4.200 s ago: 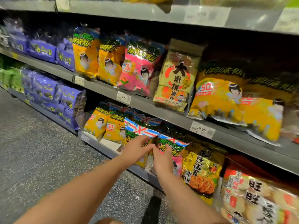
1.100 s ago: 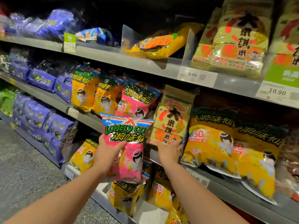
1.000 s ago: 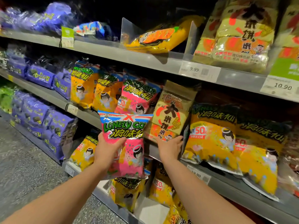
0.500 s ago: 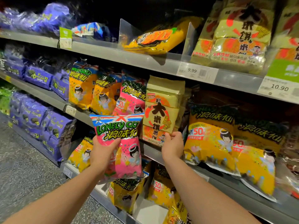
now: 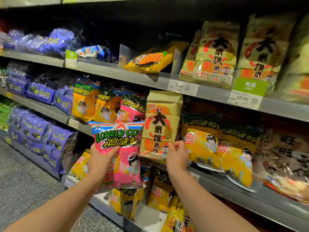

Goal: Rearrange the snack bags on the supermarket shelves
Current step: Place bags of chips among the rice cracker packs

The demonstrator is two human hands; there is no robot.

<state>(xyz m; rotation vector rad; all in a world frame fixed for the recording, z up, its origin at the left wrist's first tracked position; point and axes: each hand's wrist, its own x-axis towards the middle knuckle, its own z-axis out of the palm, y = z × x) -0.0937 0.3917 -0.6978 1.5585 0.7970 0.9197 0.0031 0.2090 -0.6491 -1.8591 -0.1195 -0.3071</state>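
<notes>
lifted upright by right hand (image 5: 177, 156): rice-cracker bag (image 5: 161, 124) | long axis vert

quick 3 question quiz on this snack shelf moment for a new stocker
1. True or false: the left hand holds the pink foil Lonely God snack bag.
2. What does the right hand grip? A) the beige rice cracker pack with the red circle B) a purple bag C) a price tag
3. Fill in: the white price tag just above that pack reads ____.

Key: 1 true; 2 A; 3 9.99
</notes>
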